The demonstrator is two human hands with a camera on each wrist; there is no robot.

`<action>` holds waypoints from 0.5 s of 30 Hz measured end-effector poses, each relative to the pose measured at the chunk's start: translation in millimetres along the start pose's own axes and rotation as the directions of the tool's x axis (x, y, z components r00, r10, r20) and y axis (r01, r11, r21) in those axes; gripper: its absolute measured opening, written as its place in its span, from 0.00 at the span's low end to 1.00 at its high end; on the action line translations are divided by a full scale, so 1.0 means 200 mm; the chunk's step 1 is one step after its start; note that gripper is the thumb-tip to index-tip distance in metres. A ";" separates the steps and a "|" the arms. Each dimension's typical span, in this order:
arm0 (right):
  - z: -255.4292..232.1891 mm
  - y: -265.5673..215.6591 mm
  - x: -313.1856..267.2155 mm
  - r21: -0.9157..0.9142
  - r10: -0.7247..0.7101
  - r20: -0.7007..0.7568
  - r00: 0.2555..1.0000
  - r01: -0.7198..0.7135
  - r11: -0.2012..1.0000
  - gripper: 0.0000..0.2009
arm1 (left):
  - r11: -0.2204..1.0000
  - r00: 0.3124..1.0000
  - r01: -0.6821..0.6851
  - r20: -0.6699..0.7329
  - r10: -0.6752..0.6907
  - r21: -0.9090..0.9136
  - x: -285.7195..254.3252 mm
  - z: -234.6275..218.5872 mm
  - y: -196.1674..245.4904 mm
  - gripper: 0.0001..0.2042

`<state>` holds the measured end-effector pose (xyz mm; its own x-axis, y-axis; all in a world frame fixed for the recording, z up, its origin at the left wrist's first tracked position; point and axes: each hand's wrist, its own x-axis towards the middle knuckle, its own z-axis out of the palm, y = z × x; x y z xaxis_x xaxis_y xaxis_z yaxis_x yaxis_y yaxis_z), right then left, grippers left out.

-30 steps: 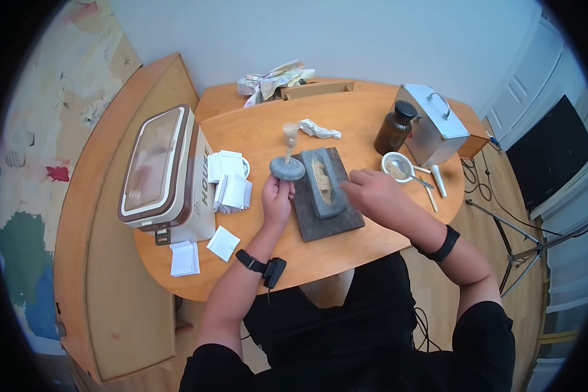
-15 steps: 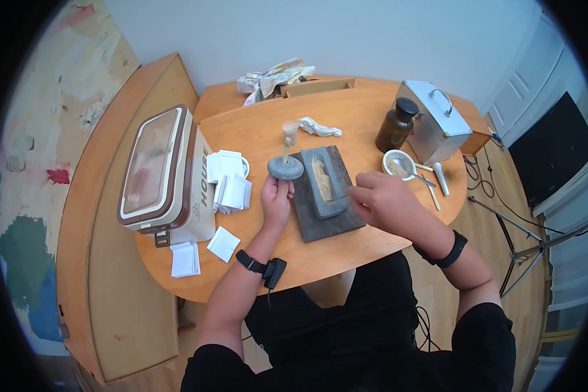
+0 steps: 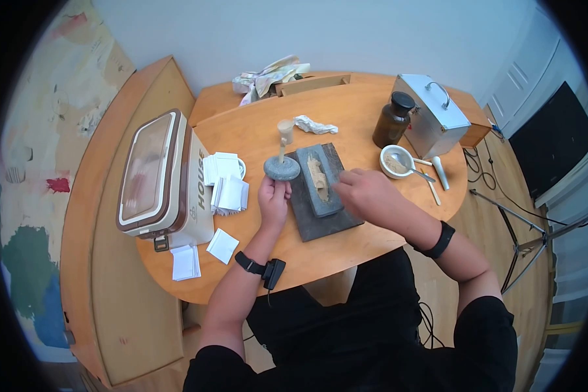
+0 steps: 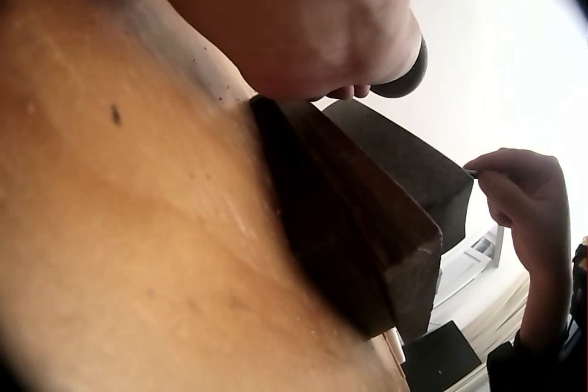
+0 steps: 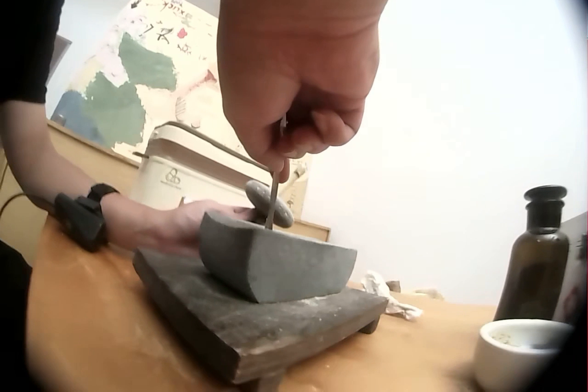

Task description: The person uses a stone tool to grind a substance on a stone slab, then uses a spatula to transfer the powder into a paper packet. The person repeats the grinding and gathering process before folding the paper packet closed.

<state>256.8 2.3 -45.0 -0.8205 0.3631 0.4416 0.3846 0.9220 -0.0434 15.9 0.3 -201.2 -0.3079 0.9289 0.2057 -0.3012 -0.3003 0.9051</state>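
A grey stone grinding wheel (image 3: 281,168) with a wooden axle is gripped from below by my left hand (image 3: 274,201), left of the stone trough (image 3: 330,208). The wheel's lower part and my hold on the axle are partly hidden. Pale brown powder (image 3: 316,175) lies along the trough's hollow. My right hand (image 3: 367,195) is over the trough's near right rim and pinches a thin metal tool (image 5: 272,201). In the right wrist view that tool points down into the trough; its tip is hidden behind the wall. Under the trough sits a dark wooden board (image 3: 330,228).
A white bowl (image 3: 384,163) of powder with a metal spoon stands right, beside a pestle (image 3: 441,173), brown bottle (image 3: 392,121) and silver case (image 3: 431,124). White paper stacks (image 3: 230,195) and a cream box (image 3: 199,212) are left. Crumpled tissue (image 3: 315,125) lies behind.
My right hand drew back to the right, then returned left over the trough. The powder near the trough's near end looks heaped differently. My left hand keeps holding the wheel in nearly the same place.
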 end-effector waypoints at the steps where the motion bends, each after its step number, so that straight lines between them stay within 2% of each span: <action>1: 0.01 0.03 0.01 -0.003 0.055 0.008 0.998 -0.055 0.998 0.04 | 1.000 1.000 0.001 -0.008 -0.001 0.005 0.00 0.00 0.00 0.06; 3: 0.02 0.07 0.05 -0.005 0.108 0.016 0.994 -0.108 0.994 0.04 | 1.000 1.000 -0.002 -0.004 0.002 -0.005 0.00 -0.01 0.01 0.06; 6: 0.04 0.14 0.10 -0.058 0.172 -0.048 0.984 -0.175 0.983 0.04 | 1.000 1.000 0.001 0.009 -0.001 -0.016 0.00 -0.01 0.00 0.06; 9: 0.11 0.20 0.14 -0.057 0.136 -0.111 0.984 -0.142 0.988 0.04 | 1.000 1.000 0.005 0.018 -0.005 -0.003 0.00 -0.01 0.01 0.06; 11: 0.16 0.22 0.16 -0.096 0.092 -0.062 0.994 -0.098 0.991 0.04 | 1.000 1.000 0.010 0.015 -0.011 0.010 0.00 -0.01 0.01 0.06; 15: 0.15 0.16 0.15 -0.122 -0.008 -0.081 0.997 -0.002 0.993 0.05 | 1.000 1.000 0.010 -0.001 -0.010 0.012 -0.01 -0.02 0.01 0.06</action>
<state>231.6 46.2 -60.9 -0.7866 0.3439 0.5128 0.4350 0.8981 0.0650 12.4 -2.1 -200.6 -0.3062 0.9315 0.1962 -0.2935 -0.2884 0.9114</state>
